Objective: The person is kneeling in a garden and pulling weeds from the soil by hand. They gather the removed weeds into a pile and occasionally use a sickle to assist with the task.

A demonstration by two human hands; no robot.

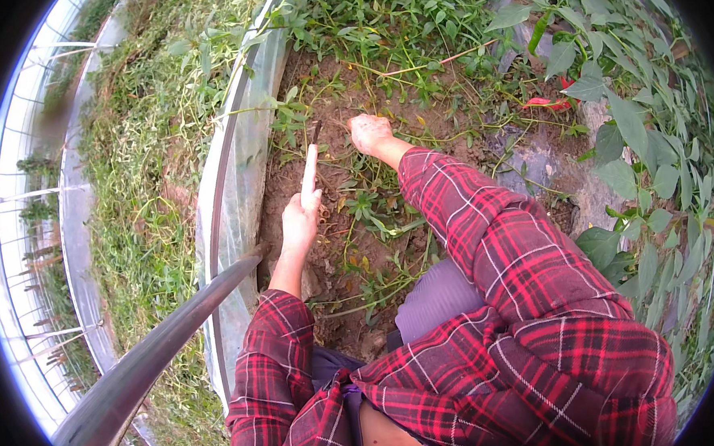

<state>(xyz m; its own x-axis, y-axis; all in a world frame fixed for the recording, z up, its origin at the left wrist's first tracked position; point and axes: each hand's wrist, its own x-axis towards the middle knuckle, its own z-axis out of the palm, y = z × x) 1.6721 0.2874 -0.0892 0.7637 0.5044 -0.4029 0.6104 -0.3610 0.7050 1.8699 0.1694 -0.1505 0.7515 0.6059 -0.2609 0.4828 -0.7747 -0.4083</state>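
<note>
My left hand (pixel 301 223) grips the pale handle (pixel 309 171) of a small hand tool, its thumb lying along it. The tool's narrow dark metal end (pixel 317 130) points away from me, just over the brown soil (pixel 333 112). To the right, my right hand (pixel 370 132) is curled into a fist low above the ground; whether a thin stem is inside it is hidden. Low green weeds (pixel 365 204) with trailing stems grow between my forearms. A denser patch of weeds (pixel 383 34) lies beyond both hands.
A metal pipe (pixel 169 336) slants up at my left, beside a clear plastic sheet (pixel 248 162). Pepper plants (pixel 636 123) crowd the right side, with a red pepper (pixel 544 102) and a green pepper (pixel 539 33). Dark mulch film (pixel 526 156) covers ground near them.
</note>
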